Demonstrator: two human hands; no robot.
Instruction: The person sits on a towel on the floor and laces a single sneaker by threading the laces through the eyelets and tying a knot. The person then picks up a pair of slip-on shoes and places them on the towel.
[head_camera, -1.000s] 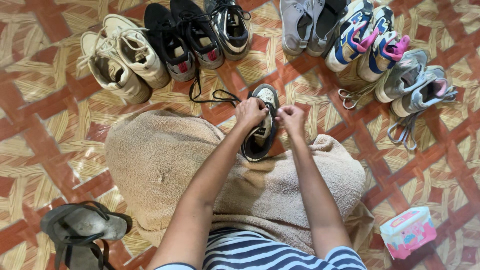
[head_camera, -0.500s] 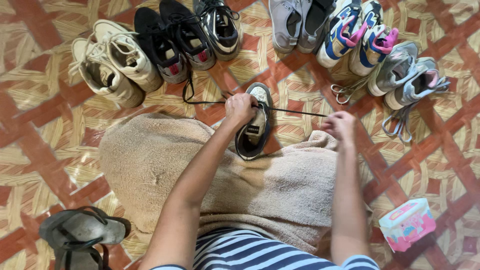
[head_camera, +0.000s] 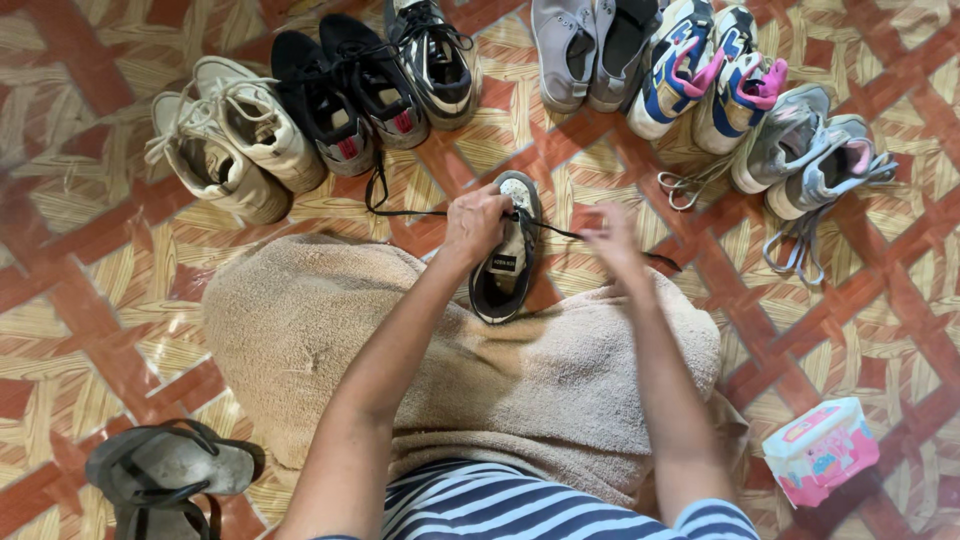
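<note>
My right hand (head_camera: 612, 238), pinching the lace (head_camera: 560, 231), has swung back toward the shoe (head_camera: 505, 262); my left hand (head_camera: 476, 222) still grips its top—lacing proceeds.

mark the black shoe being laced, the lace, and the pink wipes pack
shoe (head_camera: 497, 285), head view, on the dark heel collar.
lace (head_camera: 558, 230), head view, on the taut black strand between the hands.
wipes pack (head_camera: 822, 452), head view, on the pink front face.
</note>
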